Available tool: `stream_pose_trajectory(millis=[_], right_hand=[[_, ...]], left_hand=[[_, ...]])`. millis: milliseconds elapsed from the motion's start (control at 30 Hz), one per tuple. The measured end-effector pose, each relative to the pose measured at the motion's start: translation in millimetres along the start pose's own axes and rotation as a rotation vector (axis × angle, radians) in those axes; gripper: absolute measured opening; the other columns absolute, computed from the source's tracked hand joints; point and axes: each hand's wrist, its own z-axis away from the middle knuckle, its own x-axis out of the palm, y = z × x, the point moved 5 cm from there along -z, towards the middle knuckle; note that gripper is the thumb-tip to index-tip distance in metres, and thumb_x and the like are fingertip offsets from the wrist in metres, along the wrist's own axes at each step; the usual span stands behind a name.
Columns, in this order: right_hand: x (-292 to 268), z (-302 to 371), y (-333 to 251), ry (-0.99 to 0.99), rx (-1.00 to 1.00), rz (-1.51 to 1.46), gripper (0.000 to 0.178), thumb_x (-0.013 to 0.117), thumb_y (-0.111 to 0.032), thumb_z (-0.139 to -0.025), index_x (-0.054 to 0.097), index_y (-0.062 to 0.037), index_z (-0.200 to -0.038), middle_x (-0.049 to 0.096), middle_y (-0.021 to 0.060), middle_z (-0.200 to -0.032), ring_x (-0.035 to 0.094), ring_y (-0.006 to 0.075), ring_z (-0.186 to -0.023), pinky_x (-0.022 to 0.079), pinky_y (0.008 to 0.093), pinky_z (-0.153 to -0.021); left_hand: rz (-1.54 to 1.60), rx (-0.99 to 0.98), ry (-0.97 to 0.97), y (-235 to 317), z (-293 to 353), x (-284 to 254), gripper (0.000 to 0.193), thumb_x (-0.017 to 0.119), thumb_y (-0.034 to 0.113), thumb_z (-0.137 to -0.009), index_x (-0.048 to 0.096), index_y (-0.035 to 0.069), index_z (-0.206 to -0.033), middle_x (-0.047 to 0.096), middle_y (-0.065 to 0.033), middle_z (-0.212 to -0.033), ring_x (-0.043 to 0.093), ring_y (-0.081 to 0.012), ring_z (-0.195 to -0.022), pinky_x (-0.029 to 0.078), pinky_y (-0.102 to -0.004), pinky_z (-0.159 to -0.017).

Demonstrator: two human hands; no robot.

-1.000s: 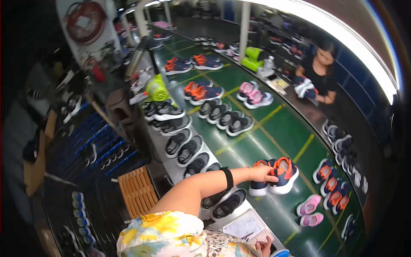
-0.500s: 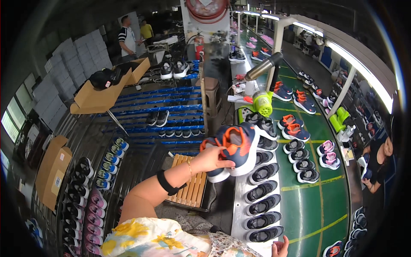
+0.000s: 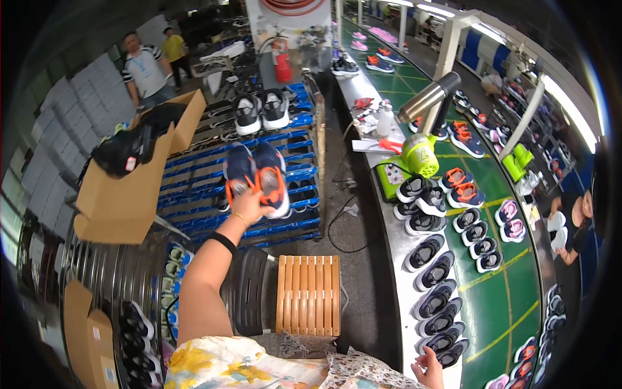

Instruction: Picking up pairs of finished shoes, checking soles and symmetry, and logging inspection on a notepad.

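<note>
blue rack [image 3: 194,183] behind navy-orange sneakers [image 3: 268,167]

A long, glowing white tube light [image 3: 571,111] slants across the upper right, a bright window [image 3: 9,243] sits at the far left, and a slatted orange-brown wooden seat [image 3: 308,295] stands above dark grey floor [image 3: 369,279].

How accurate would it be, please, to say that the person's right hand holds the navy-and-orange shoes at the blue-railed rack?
Not quite: in the head view it is the left hand that holds the navy-and-orange shoes at the blue-railed rack; the right hand is beside the dark shoes.
</note>
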Motion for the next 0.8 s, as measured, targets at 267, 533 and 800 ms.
stream_pose_trajectory(millis=[267,533,800], right_hand=[[7,31,-16,-0.06,0.175,0.12,0.054,0.065,-0.016,-0.076,0.04,-0.0056,-0.123,0.061,0.0118,-0.085,0.061,0.0261,-0.076,0.048,0.0344,-0.068],[17,42,-15,0.008,0.257,-0.018,0.047,0.064,-0.021,-0.078,0.044,-0.0057,-0.118,0.059,0.014,-0.087,0.059,0.0306,-0.079,0.048,0.0367,-0.069],[30,75,34,-0.001,0.297,-0.075,0.047,0.063,-0.021,-0.079,0.044,-0.0054,-0.119,0.058,0.0135,-0.087,0.058,0.0292,-0.079,0.047,0.0357,-0.07]], left_hand=[[-0.423,0.034,0.375,-129,-74,65,0.051,0.07,0.028,-0.066,0.052,0.024,-0.114,0.057,-0.0139,-0.109,0.056,-0.0339,-0.097,0.044,-0.0436,-0.082],[-0.25,-0.32,0.279,-78,-74,73,0.069,0.061,0.03,-0.079,0.024,0.023,-0.138,0.038,-0.0161,-0.133,0.036,-0.034,-0.122,0.03,-0.0557,-0.094],[-0.104,-0.546,-0.393,27,128,164,0.077,0.067,0.03,-0.073,0.025,0.021,-0.136,0.02,-0.0144,-0.143,0.019,-0.0307,-0.132,0.018,-0.0623,-0.099]])
